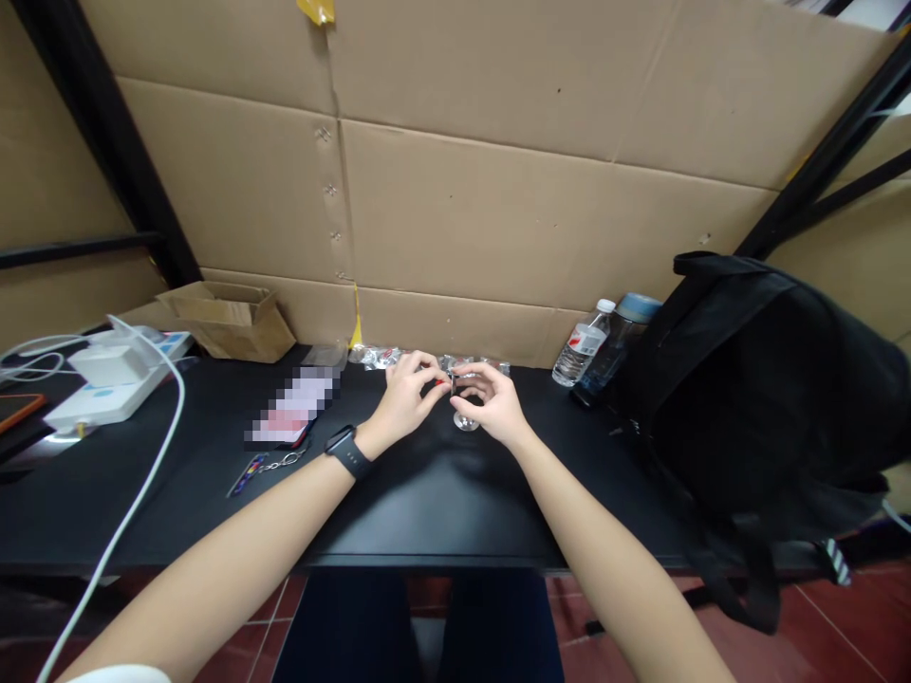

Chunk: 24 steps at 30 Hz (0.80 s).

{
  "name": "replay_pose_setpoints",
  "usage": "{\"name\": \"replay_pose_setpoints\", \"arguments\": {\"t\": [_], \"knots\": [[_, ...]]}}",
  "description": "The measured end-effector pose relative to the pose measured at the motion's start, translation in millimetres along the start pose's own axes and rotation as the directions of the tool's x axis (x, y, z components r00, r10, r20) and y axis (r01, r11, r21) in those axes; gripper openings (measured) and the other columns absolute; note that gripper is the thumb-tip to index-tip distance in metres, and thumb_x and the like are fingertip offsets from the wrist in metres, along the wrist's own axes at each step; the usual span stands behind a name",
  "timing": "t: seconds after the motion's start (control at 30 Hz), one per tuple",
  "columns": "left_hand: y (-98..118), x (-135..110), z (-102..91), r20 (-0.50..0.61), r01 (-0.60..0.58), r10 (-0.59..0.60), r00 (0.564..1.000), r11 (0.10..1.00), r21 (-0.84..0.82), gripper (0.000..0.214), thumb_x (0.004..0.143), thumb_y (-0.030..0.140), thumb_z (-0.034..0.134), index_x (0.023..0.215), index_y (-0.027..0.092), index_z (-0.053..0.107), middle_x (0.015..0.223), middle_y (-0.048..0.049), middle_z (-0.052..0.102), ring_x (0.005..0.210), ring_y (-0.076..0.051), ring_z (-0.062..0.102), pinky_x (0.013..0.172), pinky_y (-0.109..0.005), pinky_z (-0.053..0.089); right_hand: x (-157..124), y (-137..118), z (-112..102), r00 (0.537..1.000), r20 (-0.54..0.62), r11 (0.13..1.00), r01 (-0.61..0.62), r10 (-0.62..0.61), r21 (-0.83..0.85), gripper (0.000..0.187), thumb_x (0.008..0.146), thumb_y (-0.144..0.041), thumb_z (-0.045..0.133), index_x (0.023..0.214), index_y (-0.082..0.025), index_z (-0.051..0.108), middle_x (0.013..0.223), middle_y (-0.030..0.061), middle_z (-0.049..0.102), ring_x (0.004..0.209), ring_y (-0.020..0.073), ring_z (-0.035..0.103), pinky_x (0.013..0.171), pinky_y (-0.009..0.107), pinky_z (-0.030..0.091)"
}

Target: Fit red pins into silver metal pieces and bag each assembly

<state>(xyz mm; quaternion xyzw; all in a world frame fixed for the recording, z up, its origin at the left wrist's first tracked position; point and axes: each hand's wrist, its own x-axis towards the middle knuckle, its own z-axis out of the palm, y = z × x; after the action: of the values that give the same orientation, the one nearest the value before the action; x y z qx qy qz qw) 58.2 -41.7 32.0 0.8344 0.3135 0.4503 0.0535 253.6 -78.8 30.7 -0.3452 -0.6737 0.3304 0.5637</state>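
Over the middle of the black table, my left hand is closed in a pinch, with a small red piece at its fingertips. Facing it, my right hand curls its thumb and fingers around a small dark, shiny part, whose kind I cannot make out. The fingertips of both hands almost meet there. Just under my right hand shows a clear round disc-like base; whether it joins the held part is hidden. Behind the hands lie several small clear plastic packets along the cardboard wall.
On the left are a phone, a keychain, a brown paper bag and a white power strip with a trailing cable. To the right stand a water bottle, a blue-lidded bottle and a black backpack.
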Motion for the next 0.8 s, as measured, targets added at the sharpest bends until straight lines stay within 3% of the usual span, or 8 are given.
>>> {"name": "replay_pose_setpoints", "arguments": {"t": [0.33,0.53,0.67,0.8], "knots": [[4.6,-1.1,1.3,-0.034,0.01,-0.008,0.999,0.999,0.036,0.015,0.098,0.032,0.059,0.096,0.024,0.072,0.109,-0.0054,0.062,0.111,-0.023,0.055,0.1,-0.042,0.037,-1.7,3.1,2.7,1.0,0.007,1.0,0.02,-0.02,0.006,0.042,0.072,-0.028,0.083,0.11,-0.024,0.065,0.121,0.0079,0.068,0.103,0.0227,0.072,0.082,0.032,0.058],[3.0,-1.9,2.4,-0.04,-0.007,0.008,0.999,1.0,0.03,0.013,0.098,0.03,0.06,0.095,0.024,0.071,0.107,-0.0049,0.062,0.11,-0.022,0.056,0.097,-0.041,0.037,-0.7,6.4,0.8,0.999,-0.005,0.999,-0.038,0.038,0.037,0.038,0.071,-0.036,0.087,0.101,-0.022,0.067,0.122,0.0089,0.068,0.101,0.0231,0.072,0.082,0.033,0.059],[1.6,-1.3,1.2,-0.053,-0.013,0.015,0.998,0.999,0.037,0.011,0.097,0.027,0.061,0.094,0.023,0.07,0.107,-0.0054,0.062,0.109,-0.022,0.057,0.098,-0.041,0.037,2.4,10.7,-2.4,0.997,0.016,0.996,-0.074,0.073,0.051,0.028,0.077,-0.043,0.082,0.091,-0.021,0.07,0.113,0.008,0.071,0.1,0.0225,0.071,0.089,0.037,0.058],[1.3,-1.8,1.1,-0.056,-0.039,0.042,0.998,0.998,0.047,0.012,0.097,0.03,0.062,0.095,0.024,0.071,0.107,-0.005,0.062,0.108,-0.022,0.057,0.098,-0.042,0.036,4.6,13.3,-4.6,1.0,0.001,0.998,-0.022,0.022,-0.055,0.024,0.085,-0.045,0.074,0.085,-0.02,0.073,0.103,0.0075,0.071,0.101,0.0225,0.067,0.095,0.039,0.053]]}}
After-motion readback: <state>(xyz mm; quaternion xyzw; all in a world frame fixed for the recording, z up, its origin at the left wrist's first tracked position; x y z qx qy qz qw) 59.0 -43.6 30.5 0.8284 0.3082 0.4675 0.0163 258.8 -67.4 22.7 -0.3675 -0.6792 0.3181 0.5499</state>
